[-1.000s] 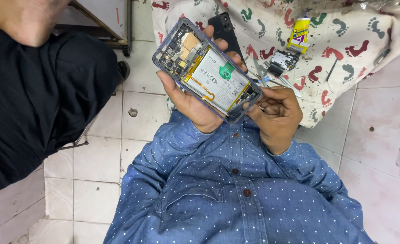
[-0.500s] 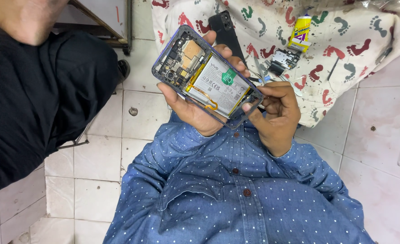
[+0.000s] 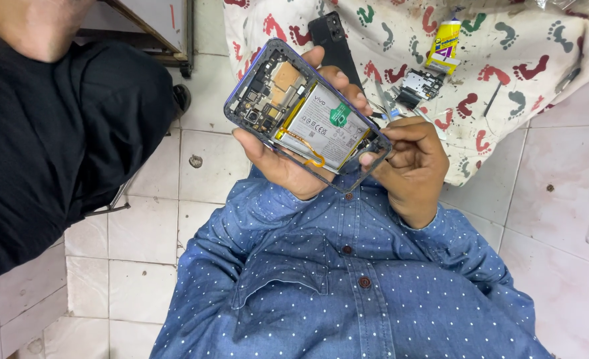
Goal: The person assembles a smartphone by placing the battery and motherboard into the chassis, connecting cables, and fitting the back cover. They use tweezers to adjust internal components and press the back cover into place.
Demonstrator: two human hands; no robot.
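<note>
The left hand (image 3: 288, 166) cradles an opened smartphone (image 3: 306, 124) from beneath, palm under its back and fingertips curling over the far edge, so the phone is held tilted above the person's blue dotted shirt (image 3: 348, 286). The phone's rear cover is off: a silver battery (image 3: 324, 126) with a small green sticker fills the middle, a bare circuit board (image 3: 268, 93) with a copper-coloured patch sits at the upper left end, and an orange flex cable loops across the lower edge of the battery.

The right hand (image 3: 411, 166) is curled at the phone's lower right corner, thumb and forefinger pinched against the frame there; it seems to hold a thin tool (image 3: 382, 103), though the fingers hide most of it.

Beyond the hands lies a white cloth (image 3: 507, 73) printed with red and green footprints. On it rest a black phone back cover (image 3: 334, 40) just behind the left fingertips, a small yellow glue tube (image 3: 443, 45) with a purple label panel, and a loose dark circuit module (image 3: 419, 85) beside it. At the left edge, another person's black-clad leg (image 3: 48, 146) stretches over the pale tiled floor (image 3: 141, 252).
</note>
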